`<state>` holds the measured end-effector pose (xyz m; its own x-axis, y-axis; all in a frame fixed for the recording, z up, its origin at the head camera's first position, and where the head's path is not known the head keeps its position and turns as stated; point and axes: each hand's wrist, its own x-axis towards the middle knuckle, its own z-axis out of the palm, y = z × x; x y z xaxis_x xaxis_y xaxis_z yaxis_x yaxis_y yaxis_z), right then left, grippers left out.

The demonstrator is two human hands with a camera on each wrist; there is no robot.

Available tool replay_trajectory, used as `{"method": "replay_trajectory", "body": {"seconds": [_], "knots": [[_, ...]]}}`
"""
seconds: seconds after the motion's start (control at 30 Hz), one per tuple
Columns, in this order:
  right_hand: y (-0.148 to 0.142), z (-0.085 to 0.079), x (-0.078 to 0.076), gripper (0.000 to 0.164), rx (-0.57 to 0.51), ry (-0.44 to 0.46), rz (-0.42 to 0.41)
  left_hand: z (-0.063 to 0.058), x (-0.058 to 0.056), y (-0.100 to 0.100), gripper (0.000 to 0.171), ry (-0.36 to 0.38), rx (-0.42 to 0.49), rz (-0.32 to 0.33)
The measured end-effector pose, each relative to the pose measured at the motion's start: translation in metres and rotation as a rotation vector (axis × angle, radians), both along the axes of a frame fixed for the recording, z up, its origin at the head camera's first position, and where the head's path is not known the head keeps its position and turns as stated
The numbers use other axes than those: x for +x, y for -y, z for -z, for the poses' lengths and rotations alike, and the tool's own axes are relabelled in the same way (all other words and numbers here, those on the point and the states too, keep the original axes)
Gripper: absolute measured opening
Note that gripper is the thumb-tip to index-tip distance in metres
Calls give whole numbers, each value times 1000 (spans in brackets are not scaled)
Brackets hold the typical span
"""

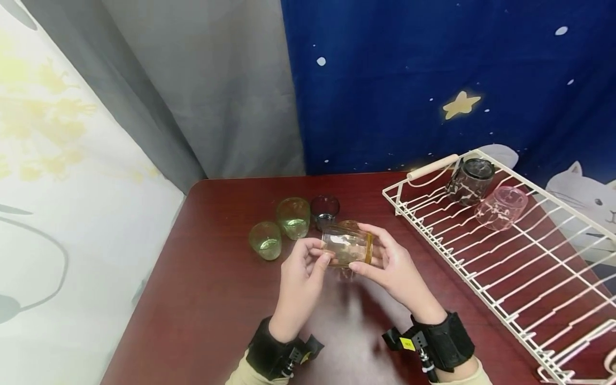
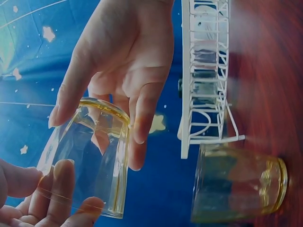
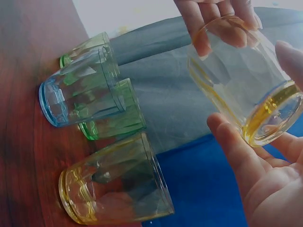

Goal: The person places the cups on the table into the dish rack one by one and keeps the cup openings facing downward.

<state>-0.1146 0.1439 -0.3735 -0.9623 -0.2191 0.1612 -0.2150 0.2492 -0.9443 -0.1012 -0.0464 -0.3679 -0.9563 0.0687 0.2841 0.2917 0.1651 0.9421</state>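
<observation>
Both hands hold a yellow-tinted drinking glass (image 1: 347,246) on its side above the table, with its rim to the left and its thick amber base to the right. The left hand (image 1: 303,272) pinches the rim side between thumb and fingers. At the base end, the right hand (image 1: 394,267) grips with thumb and fingers spread around it. Behind the held glass, and partly hidden by it in the head view, stands another yellow glass (image 3: 113,184). Two green glasses (image 1: 293,218) (image 1: 266,241) and a darker glass (image 1: 324,209), bluish in the right wrist view, stand nearby.
At the right stands a white wire rack (image 1: 462,272) with a wooden handle (image 1: 433,167). A dark grey glass (image 1: 471,182) and a pink glass (image 1: 501,207) sit in its far end. Curtains hang behind the red-brown table (image 1: 202,299).
</observation>
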Motion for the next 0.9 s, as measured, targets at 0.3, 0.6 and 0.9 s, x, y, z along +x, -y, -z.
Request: {"method": "replay_trajectory", "body": {"seconds": [0.3, 0.6, 0.9], "knots": [[-5, -4, 3, 69, -1, 8, 71, -1, 1, -3, 22, 3, 2, 30], [-9, -8, 4, 69, 17, 16, 130, 2, 0, -2, 21, -53, -95, 6], [-15, -20, -2, 65, 127, -25, 162, 0, -3, 0, 23, -115, -191, -24]]}}
